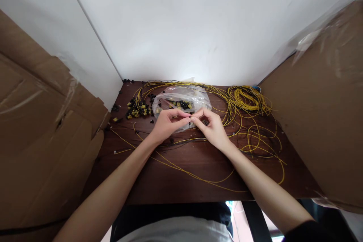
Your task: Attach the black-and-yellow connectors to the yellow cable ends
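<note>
My left hand (pixel 170 123) and my right hand (pixel 209 125) meet over the middle of the table, fingertips pinched together. Between them is a small black part (pixel 190 122), mostly hidden by the fingers; its exact kind cannot be made out. Just behind the hands lies a clear plastic bag (pixel 200 98) with several black and yellow pieces (pixel 181 104) in it. Thin yellow and black wires (pixel 195 139) run across the table below and beside my hands.
A pile of black and yellow connectors (pixel 138 109) lies at the back left. Coiled yellow wire (pixel 246 98) sits at the back right, with loose loops (pixel 263 140) nearer. Cardboard sheets (pixel 42 132) flank the brown table (pixel 176 191), and a white wall (pixel 193 26) stands behind.
</note>
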The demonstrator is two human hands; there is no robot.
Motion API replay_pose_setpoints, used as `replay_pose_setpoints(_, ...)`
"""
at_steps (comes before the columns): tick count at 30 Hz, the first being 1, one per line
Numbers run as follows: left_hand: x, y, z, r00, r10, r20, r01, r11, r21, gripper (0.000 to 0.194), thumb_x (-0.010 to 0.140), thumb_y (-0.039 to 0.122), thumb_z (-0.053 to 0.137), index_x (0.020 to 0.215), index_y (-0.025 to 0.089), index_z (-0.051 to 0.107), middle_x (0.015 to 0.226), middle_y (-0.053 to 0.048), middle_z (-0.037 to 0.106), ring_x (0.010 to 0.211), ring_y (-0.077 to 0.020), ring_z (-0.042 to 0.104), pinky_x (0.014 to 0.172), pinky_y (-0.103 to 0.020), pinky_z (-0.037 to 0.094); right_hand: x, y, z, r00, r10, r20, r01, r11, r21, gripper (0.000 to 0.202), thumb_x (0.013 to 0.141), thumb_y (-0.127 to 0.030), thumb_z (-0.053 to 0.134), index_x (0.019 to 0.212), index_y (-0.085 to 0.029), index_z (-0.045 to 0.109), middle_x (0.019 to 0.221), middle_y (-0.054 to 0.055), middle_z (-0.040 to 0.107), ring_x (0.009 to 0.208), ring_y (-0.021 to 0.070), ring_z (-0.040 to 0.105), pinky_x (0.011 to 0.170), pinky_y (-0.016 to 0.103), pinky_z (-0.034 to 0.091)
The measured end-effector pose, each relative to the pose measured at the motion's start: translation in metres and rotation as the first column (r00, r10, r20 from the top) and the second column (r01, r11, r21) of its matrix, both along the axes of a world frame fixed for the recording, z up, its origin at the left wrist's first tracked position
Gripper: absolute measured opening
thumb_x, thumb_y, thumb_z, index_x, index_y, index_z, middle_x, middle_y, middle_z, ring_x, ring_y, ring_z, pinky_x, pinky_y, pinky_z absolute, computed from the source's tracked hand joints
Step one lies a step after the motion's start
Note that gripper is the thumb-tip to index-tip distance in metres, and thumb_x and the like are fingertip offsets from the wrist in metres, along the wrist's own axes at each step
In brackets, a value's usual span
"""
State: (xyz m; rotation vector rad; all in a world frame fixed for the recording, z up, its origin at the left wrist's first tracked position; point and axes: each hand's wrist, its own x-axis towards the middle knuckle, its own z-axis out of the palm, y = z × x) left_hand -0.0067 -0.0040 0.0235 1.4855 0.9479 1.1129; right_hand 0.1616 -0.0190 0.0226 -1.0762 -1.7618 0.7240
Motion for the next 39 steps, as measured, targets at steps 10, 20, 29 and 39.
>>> replay_pose_setpoints(10, 0.002, 0.001, -0.001, 1.0, 0.013, 0.005, -0.013, 1.0, -0.005, 0.015, 0.068, 0.023, 0.069, 0.078, 0.013, 0.064, 0.077, -0.005, 0.069, 0.07, -0.0127, 0.062, 0.068, -0.025, 0.051, 0.0, 0.001, 0.004, 1.0, 0.007, -0.017, -0.007, 1.0, 0.01, 0.015, 0.084, -0.029, 0.056, 0.082, -0.018, 0.066, 0.078, 0.002, 0.066, 0.069, 0.0133, 0.057, 0.065, 0.027, 0.045)
replay_pose_setpoints(20, 0.001, 0.007, -0.002, 0.971, 0.237, 0.026, -0.238, 0.97, 0.054, 0.014, 0.067, 0.022, 0.067, 0.076, 0.013, 0.062, 0.075, -0.003, 0.065, 0.068, -0.0123, 0.061, 0.062, -0.022, 0.048, -0.004, -0.011, 0.006, 0.982, 0.102, 0.159, -0.139, 0.961, 0.241, 0.012, 0.084, -0.018, 0.051, 0.086, -0.019, 0.062, 0.076, 0.003, 0.061, 0.07, 0.0144, 0.055, 0.069, 0.03, 0.047)
replay_pose_setpoints(29, -0.003, 0.011, -0.005, 0.957, 0.289, 0.025, -0.29, 0.95, 0.113, 0.012, 0.071, 0.021, 0.062, 0.082, 0.015, 0.065, 0.08, -0.003, 0.064, 0.067, -0.0106, 0.056, 0.056, -0.02, 0.044, -0.017, -0.019, 0.001, 0.797, 0.332, 0.505, -0.488, 0.847, 0.212, 0.022, 0.088, -0.016, 0.045, 0.1, -0.021, 0.062, 0.102, 0.005, 0.065, 0.093, 0.0182, 0.055, 0.083, 0.036, 0.046)
replay_pose_setpoints(39, -0.002, 0.009, -0.003, 0.954, 0.297, 0.041, -0.299, 0.95, 0.086, 0.01, 0.07, 0.02, 0.063, 0.079, 0.015, 0.065, 0.075, -0.001, 0.063, 0.059, -0.0084, 0.051, 0.052, -0.019, 0.041, -0.006, -0.01, -0.004, 0.937, 0.119, 0.329, -0.21, 0.943, 0.258, 0.026, 0.085, -0.009, 0.04, 0.096, -0.02, 0.06, 0.09, 0.006, 0.064, 0.086, 0.019, 0.055, 0.079, 0.035, 0.045)
